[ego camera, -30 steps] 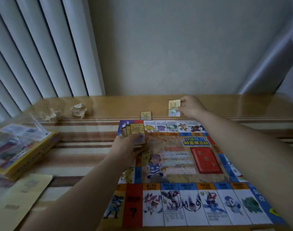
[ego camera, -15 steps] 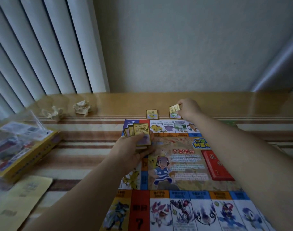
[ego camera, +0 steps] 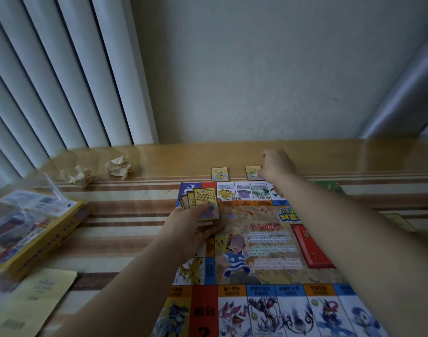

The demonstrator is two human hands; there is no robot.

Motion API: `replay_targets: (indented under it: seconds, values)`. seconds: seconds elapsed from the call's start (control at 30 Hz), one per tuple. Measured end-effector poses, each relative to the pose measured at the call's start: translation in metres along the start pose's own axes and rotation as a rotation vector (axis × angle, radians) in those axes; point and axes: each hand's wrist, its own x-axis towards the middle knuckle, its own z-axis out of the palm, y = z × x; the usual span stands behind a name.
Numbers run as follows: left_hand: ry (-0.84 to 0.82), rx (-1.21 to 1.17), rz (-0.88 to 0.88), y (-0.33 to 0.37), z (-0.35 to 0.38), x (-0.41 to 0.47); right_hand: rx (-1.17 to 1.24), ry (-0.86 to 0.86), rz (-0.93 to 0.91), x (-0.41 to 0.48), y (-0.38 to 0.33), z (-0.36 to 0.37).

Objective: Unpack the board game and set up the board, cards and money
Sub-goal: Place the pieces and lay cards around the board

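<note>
Right hand (ego camera: 278,165) has brought the second property card (ego camera: 251,171) down: half a second ago it was tilted in the fingers, now it lies flat on the desk (ego camera: 159,156), just past the board's (ego camera: 264,251) far edge and beside the first card (ego camera: 219,174). Fingertips sit on its right edge; pinching or only pressing, can't tell. Left hand (ego camera: 195,229) grips a fan of cards (ego camera: 204,203) over the board's far-left corner, thumb on top. Board unfolded flat, so card row is growing, most cards undealt. No money laid out in view. Game box (ego camera: 32,227) at left, crumpled paper (ego camera: 118,166) behind.
</note>
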Motion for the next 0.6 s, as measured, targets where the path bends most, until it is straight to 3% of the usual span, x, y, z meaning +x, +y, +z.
replay_targets:
  seconds: [0.2, 0.43, 0.6]
  values:
    - [-0.019, 0.031, 0.026, 0.006, 0.008, -0.014, 0.333, 0.031, -0.117, -0.022, -0.01, -0.058]
    - [-0.3, -0.002, -0.05, 0.015, 0.017, -0.084, 0.589, -0.432, -0.29, -0.128, -0.04, -0.136]
    - [-0.349, -0.003, -0.049, 0.012, 0.017, -0.131, 0.584, -0.44, -0.342, -0.177, -0.04, -0.156]
